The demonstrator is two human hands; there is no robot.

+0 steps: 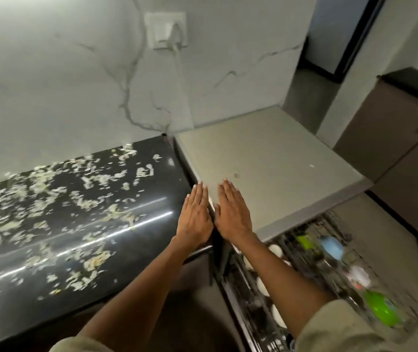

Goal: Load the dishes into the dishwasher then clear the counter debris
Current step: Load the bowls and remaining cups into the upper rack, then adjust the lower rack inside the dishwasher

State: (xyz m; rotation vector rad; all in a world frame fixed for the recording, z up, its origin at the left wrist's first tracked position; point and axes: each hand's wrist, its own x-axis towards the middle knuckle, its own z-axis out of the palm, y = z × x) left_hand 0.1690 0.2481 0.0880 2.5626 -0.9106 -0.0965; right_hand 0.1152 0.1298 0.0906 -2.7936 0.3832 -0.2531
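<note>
Pale food scraps point(50, 199) lie scattered over the black counter point(152, 224) on the left. My left hand point(195, 217) lies flat with straight fingers at the counter's right end. Beside it, my right hand point(233, 212) lies flat on the grey dishwasher top point(279, 161). Neither hand holds anything. Below the grey top, the pulled-out dishwasher rack point(329, 270) carries white plates point(263, 285), a blue cup point(332, 247) and green dishes point(380, 311).
A marbled white wall with a socket and plugged cord point(167, 31) rises behind the counter. A brown cabinet point(400, 138) stands at the right. A small speck point(237, 176) sits on the grey top near my right fingertips.
</note>
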